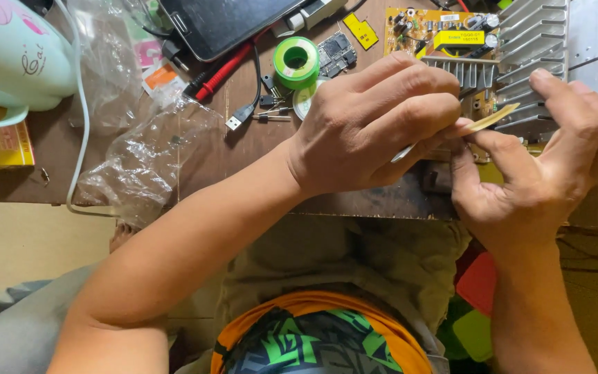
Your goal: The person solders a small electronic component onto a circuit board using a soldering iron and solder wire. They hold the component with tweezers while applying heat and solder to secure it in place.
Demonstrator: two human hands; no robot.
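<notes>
Both hands meet above the desk's (243,159) near edge. The left hand (372,128) pinches one end of a thin tan strip (489,119), fingers curled tight round it together with a slim metal piece. The right hand (545,166) holds the strip between thumb and forefinger, just before a finned heatsink (541,41) on a circuit board (437,31). A green tape roll (296,61) lies behind.

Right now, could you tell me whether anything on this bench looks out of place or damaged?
Nothing looks damaged. The bench is cluttered: crumpled plastic bags hang over its edge. Both hands, left and right, pinch a thin tan strip.
</notes>
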